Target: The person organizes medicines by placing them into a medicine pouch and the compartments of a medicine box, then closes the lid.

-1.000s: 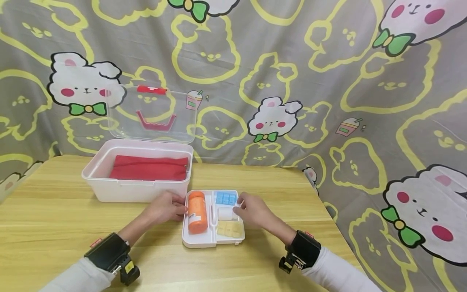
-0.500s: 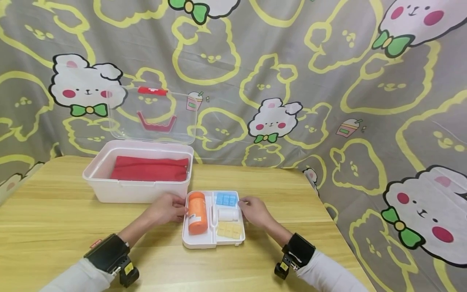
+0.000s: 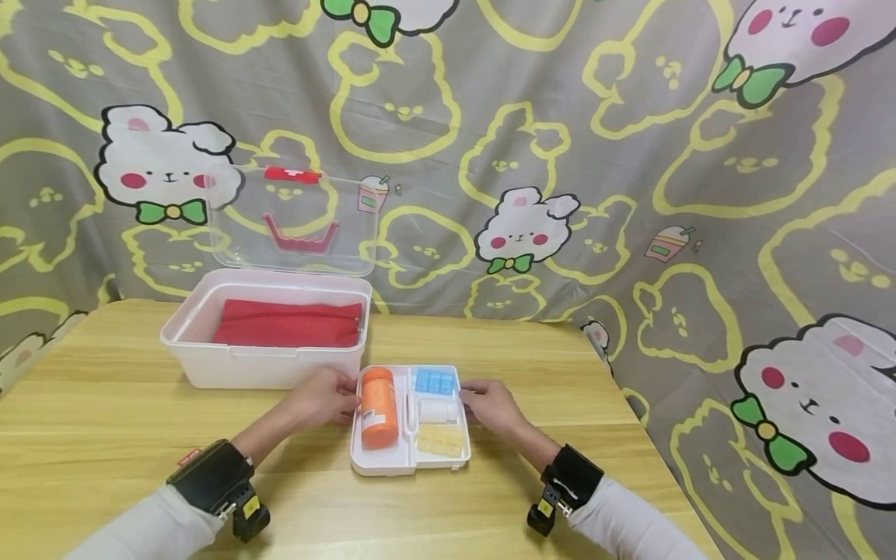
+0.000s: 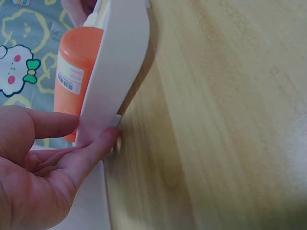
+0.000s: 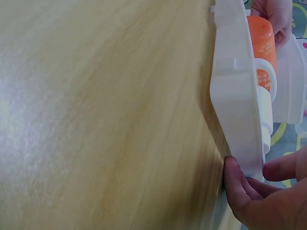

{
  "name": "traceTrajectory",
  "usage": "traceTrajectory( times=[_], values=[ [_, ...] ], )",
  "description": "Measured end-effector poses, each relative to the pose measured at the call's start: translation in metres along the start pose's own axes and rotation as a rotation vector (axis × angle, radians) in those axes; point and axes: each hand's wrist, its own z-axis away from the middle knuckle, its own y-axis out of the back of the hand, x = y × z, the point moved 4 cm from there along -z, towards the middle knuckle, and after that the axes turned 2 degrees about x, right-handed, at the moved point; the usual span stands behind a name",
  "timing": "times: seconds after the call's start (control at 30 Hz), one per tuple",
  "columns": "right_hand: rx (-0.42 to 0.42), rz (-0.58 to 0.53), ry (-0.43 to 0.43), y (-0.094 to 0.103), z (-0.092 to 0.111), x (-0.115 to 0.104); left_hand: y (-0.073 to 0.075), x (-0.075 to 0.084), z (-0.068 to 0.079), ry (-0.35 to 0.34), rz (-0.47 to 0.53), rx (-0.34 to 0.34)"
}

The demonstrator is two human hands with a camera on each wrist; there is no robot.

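A white divided tray (image 3: 383,464) with a central handle (image 3: 411,414) sits low over the table, between both hands. In its left half lies an orange bottle (image 3: 379,412) with a white label. The right half holds a blue pill case (image 3: 434,382), a small white bottle (image 3: 435,410) and a yellow pill case (image 3: 439,441). My left hand (image 3: 325,398) pinches the tray's left edge, thumb at the rim and fingertips at the underside in the left wrist view. Opposite it, my right hand (image 3: 493,404) grips the right edge likewise, its fingertips tucked beneath in the right wrist view.
Just behind the left hand stands a white first-aid box (image 3: 273,372) with a red zipped pouch (image 3: 287,325) inside. Its clear lid (image 3: 238,233) is raised against the patterned curtain (image 3: 420,93). Wooden table surface (image 3: 448,517) stretches in front of the tray.
My right thumb, which was over the tray near the white bottle, has drawn back to the right rim. The left hand and the tray have hardly moved.
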Motion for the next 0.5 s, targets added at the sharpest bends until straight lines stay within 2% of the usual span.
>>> traceTrajectory(
  times=[0.07, 0.23, 0.3, 0.4, 0.5],
  values=[
    [-0.001, 0.001, -0.007, 0.000, 0.000, 0.000, 0.002, 0.003, -0.001, -0.023, -0.045, -0.005],
    [-0.009, 0.014, 0.004, -0.001, 0.000, 0.000, 0.009, 0.017, -0.003, -0.101, -0.295, -0.005],
    [-0.010, 0.015, 0.014, -0.001, -0.001, 0.001, 0.011, 0.025, -0.004, -0.120, -0.397, -0.010],
    [-0.008, 0.014, 0.008, 0.000, -0.001, 0.001, 0.012, 0.041, -0.002, -0.133, -0.505, -0.024],
    [-0.009, 0.022, 0.000, 0.001, 0.000, 0.001, 0.010, 0.058, -0.002, -0.170, -0.596, -0.007]
  ],
)
